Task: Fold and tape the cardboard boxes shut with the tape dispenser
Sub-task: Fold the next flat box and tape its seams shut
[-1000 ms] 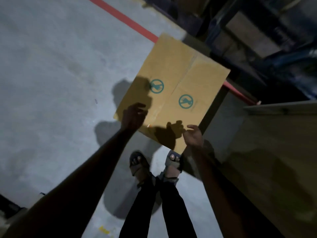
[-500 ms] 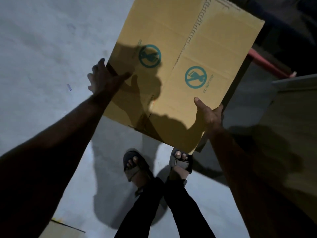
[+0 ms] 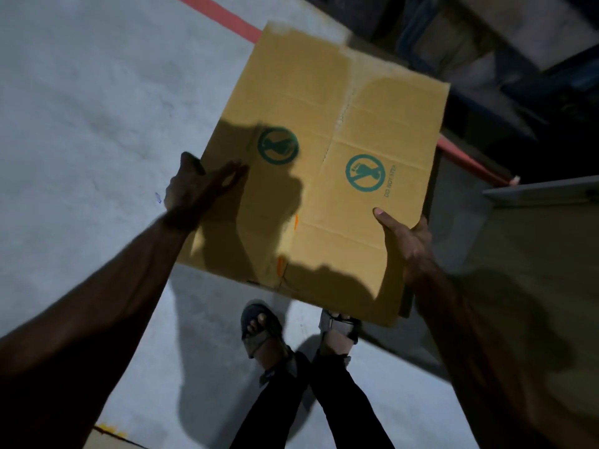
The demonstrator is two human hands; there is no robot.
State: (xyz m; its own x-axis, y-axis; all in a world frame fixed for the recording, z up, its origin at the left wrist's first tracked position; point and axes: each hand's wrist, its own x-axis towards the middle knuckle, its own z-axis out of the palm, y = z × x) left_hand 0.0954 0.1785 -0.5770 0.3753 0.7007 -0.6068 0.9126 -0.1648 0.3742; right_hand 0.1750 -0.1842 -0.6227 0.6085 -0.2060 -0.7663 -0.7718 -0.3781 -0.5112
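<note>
Currently: left hand point(image 3: 194, 192) grips left edge, thumb on top; right hand point(image 3: 405, 236) pinches right edge likewise. Flattened tan cardboard box point(image 3: 324, 102), two green circular symbols, held tilted above grey concrete floor point(image 3: 81, 108).

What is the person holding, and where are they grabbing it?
A flat cardboard box, by its side edges: left hand on the left edge, right hand on the right edge, thumb on top.

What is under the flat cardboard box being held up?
Below the cardboard box lie the grey floor and, at its near edge, two sandalled feet. The red floor line passes behind it. Fingers of the right hand and the floor it covers are hidden.
</note>
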